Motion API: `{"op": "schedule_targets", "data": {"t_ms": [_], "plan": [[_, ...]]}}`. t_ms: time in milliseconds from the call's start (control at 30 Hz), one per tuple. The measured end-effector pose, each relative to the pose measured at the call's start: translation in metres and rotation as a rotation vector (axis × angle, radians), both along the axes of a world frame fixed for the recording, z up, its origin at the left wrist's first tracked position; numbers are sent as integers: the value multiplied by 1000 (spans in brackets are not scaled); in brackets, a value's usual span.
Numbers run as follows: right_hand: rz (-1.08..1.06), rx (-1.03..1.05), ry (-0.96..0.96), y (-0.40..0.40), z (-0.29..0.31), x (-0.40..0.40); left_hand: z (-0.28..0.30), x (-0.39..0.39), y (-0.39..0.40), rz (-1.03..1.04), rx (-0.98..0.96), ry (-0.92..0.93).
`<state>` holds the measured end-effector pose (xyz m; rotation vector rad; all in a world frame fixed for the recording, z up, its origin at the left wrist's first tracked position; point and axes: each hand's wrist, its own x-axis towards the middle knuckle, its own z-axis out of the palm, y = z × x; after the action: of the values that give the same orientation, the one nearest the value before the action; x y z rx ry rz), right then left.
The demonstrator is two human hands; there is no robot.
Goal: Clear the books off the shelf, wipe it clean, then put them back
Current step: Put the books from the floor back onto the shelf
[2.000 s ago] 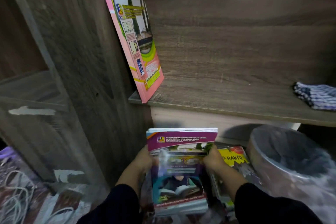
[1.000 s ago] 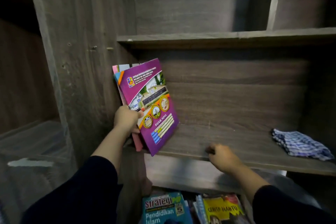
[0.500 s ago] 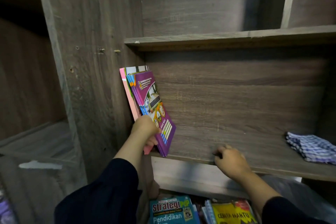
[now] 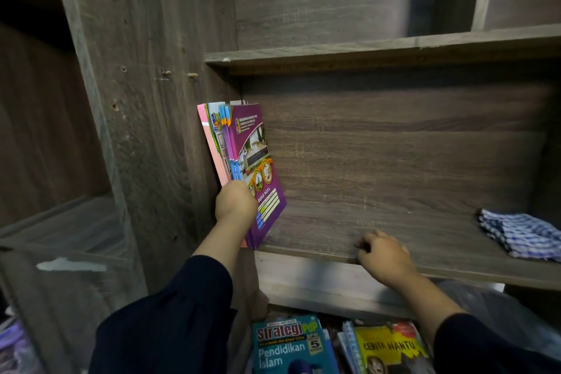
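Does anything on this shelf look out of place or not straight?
Yes. The checked cloth lies crumpled at the shelf's right end, and the books at the left lean against the side wall, not upright.

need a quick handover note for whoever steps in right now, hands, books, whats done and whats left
Left hand: pressing a stack of purple and pink books upright against the left wall of the shelf.
Right hand: empty, resting on the shelf's front edge.
Cloth: lying at the right end of the shelf.
Done: shelf looks cleared, first books back.
Left: more books lie below, a teal one and a yellow one among them; put them back too.
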<state>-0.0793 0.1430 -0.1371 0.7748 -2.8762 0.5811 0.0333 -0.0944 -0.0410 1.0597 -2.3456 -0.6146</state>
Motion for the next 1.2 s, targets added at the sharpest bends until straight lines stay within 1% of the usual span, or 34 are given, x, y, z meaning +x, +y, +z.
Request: {"op": "schedule_targets", "data": {"t_ms": [200,333,500,533,600,700,733,833,933,1000,1100,1200], "plan": [[9,-1,-7,1,-1,0,-3,2,-2,-14,-193,-174],[13,-2,-4,2,-2,0,-6,5,-7,-10,-178,-249],[11,-5,-16,1,-3,-1,-7,4,-6,-76,-162,-314],[8,-4,-16,1,-4,-1,-7,4,-3,-101,-129,-334],[-2,-3,3,0,-3,2,-10,3,2,-151,7,-390],[-10,-71,111,0,-6,15,-23,5,13,-204,312,-619],[5,-107,137,-1,-8,22,-30,7,15,-231,383,-672],[84,-144,138,-6,-23,46,-59,11,17,-293,476,-838],[165,-18,49,-16,-53,59,-92,11,15,-322,527,-952],[179,80,-57,-24,-77,61,-113,11,14,-332,564,-977],[174,145,-240,-36,-119,57,-150,9,10,-341,607,-956],[140,198,-364,-44,-157,52,-182,9,8,-336,565,-858]]}}
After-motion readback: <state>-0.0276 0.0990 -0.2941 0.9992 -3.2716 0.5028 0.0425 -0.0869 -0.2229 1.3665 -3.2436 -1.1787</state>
